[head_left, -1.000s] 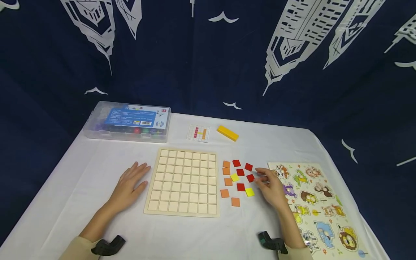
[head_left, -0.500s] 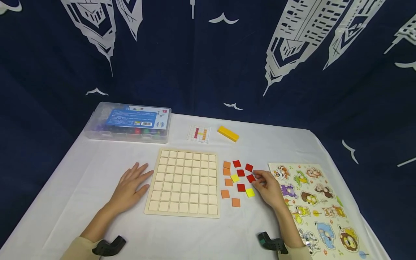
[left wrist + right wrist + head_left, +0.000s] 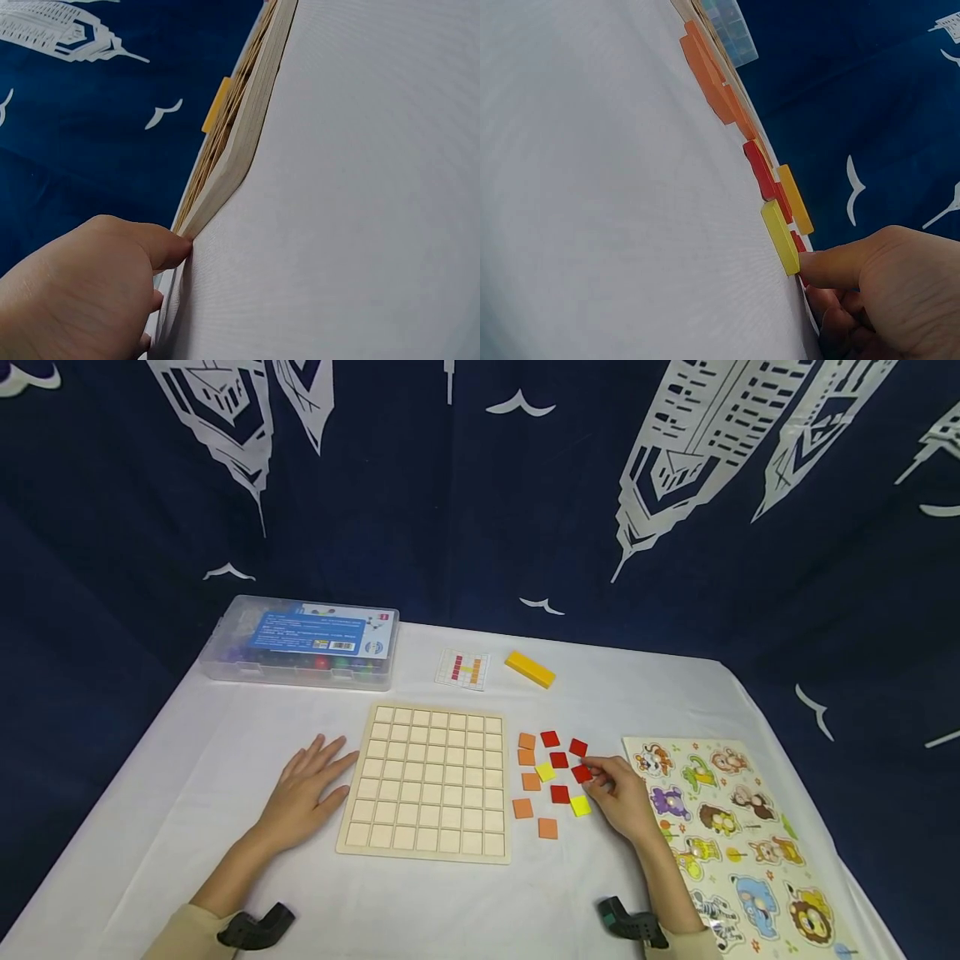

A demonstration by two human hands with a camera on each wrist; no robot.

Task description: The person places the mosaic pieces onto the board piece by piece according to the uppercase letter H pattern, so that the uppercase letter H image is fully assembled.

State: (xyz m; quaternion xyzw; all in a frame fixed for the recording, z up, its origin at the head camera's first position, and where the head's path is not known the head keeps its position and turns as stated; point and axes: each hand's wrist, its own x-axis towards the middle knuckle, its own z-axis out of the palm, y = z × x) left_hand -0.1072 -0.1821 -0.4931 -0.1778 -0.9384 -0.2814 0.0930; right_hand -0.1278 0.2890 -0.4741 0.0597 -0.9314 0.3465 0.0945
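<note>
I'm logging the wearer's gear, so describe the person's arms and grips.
The left sleeve and right sleeve are beige; an angular black wrist camera sits beside each. The left grip and right grip are bare, without visible rings. No cable shows.

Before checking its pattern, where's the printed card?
In the head view, the printed card lies beyond the wooden grid board, right of the plastic case, left of the yellow block.
</note>
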